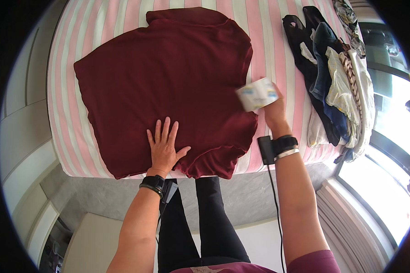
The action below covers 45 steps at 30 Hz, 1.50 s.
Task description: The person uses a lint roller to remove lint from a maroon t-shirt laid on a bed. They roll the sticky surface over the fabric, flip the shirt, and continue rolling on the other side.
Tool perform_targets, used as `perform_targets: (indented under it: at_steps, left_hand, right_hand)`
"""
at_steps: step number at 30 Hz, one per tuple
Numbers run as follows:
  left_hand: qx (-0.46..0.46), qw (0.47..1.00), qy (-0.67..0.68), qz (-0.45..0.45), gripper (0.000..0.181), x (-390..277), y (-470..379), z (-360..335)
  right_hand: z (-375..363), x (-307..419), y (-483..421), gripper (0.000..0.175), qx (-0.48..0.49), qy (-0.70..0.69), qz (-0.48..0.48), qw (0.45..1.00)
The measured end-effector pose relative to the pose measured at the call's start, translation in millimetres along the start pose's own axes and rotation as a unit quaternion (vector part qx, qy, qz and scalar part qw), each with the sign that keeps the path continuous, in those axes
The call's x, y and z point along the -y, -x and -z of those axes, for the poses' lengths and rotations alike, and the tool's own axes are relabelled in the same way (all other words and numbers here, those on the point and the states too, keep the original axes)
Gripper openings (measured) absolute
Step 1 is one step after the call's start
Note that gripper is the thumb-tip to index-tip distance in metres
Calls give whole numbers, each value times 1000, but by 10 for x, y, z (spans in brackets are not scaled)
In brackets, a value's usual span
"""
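A dark red garment (177, 78) lies spread out on a bed with a pink and white striped cover (266, 41). My left hand (164, 146) rests flat on the garment's near part, fingers spread and holding nothing. At the garment's right side, my right hand (275, 111) grips a white item with blue and yellow marks (258, 95); it is blurred, and whether it is a box or a packet I cannot tell. Both wrists wear black bands with small devices, and a cable hangs from the right one.
Several clothes, among them black ones (302, 65), a dark blue one (323, 65) and a pale patterned one (341, 85), lie along the bed's right side. A window (393, 136) and a gathered curtain (355, 228) are on the right. Grey floor (99, 191) shows below the bed's near edge.
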State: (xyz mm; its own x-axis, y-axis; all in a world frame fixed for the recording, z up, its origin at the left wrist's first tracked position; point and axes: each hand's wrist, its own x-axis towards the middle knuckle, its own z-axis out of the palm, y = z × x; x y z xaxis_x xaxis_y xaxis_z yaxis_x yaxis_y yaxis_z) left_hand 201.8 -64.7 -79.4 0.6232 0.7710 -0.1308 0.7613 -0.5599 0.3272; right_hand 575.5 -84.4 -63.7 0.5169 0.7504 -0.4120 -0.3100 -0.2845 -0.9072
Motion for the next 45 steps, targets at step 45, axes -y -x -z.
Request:
perform_targets:
  at_steps: [45]
  left_hand:
    - [28,998,61,2,74,39,-2,70]
  right_hand:
    - [-986,145,82,38,48,6,-3,999]
